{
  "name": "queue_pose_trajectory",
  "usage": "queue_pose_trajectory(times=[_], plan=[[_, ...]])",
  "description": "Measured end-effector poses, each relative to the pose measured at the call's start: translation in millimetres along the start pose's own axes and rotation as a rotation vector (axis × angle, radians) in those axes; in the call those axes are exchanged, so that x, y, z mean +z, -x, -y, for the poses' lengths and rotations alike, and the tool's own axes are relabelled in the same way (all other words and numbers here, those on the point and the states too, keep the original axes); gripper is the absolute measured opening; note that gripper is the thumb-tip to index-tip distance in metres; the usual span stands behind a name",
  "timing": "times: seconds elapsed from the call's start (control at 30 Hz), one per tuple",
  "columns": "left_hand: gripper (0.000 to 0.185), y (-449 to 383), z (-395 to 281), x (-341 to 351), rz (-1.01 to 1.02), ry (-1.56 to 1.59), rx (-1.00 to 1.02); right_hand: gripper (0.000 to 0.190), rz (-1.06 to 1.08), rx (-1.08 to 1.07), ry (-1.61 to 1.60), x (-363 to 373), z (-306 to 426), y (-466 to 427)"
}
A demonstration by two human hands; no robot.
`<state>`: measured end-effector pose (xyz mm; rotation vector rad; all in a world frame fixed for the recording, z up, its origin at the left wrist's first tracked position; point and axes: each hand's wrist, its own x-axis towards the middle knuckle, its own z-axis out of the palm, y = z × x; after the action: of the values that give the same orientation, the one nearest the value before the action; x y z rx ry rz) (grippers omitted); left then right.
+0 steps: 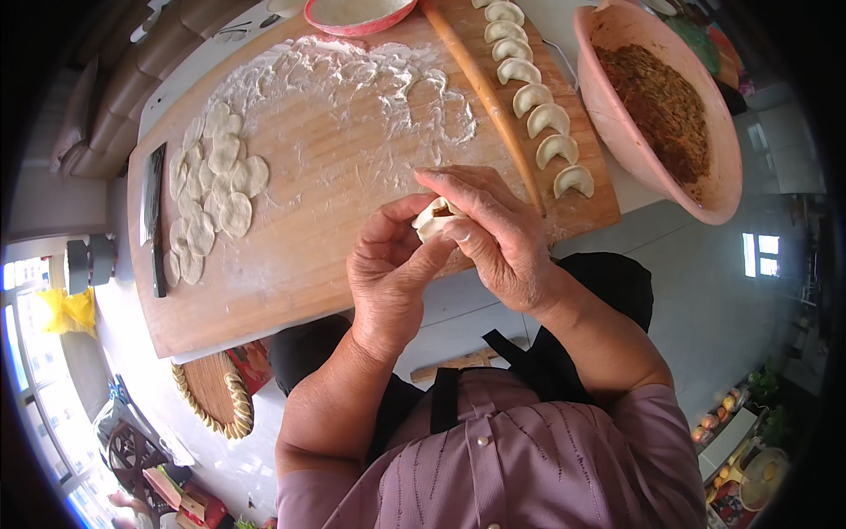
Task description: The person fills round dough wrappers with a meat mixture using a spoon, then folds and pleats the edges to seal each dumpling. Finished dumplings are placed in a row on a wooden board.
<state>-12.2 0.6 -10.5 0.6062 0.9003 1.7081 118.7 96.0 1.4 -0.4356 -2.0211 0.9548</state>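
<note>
Between both hands is a partly folded dumpling, its filling showing through a gap at the top. My left hand pinches its left side with thumb and fingers. My right hand presses the right side, thumb against the dough edge. They are above the front edge of a floured wooden board. A row of folded dumplings runs along the board's right side. Flat round dough wrappers lie overlapping in a pile at the left.
A long wooden rolling pin lies beside the dumpling row. Right of the board stands a pink basin of minced filling. A knife rests at the left edge, a red-rimmed bowl at the back. Below left is a woven tray edged with dumplings.
</note>
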Motion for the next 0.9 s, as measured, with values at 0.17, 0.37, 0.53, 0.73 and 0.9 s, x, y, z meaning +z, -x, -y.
queue_pose_trajectory(times=[0.17, 0.37, 0.53, 0.73, 0.9], plan=[[0.042, 3, -2, 2, 0.006, -0.047, 0.026, 0.034, 0.013, -0.131, 0.116, 0, -3, -3], [0.043, 3, -5, 2, 0.031, -0.051, 0.03, 0.037, 0.033, -0.16, 0.15, -3, -6, -4], [0.044, 4, -7, 1, 0.04, -0.064, -0.002, 0.039, 0.037, -0.102, 0.161, -8, 0, -7], [0.044, 3, -4, -1, 0.05, -0.162, 0.063, 0.025, 0.035, -0.148, 0.145, -8, 0, -7], [0.042, 4, -6, 1, 0.059, -0.088, 0.015, 0.021, 0.033, -0.19, 0.146, -10, 1, -6]])
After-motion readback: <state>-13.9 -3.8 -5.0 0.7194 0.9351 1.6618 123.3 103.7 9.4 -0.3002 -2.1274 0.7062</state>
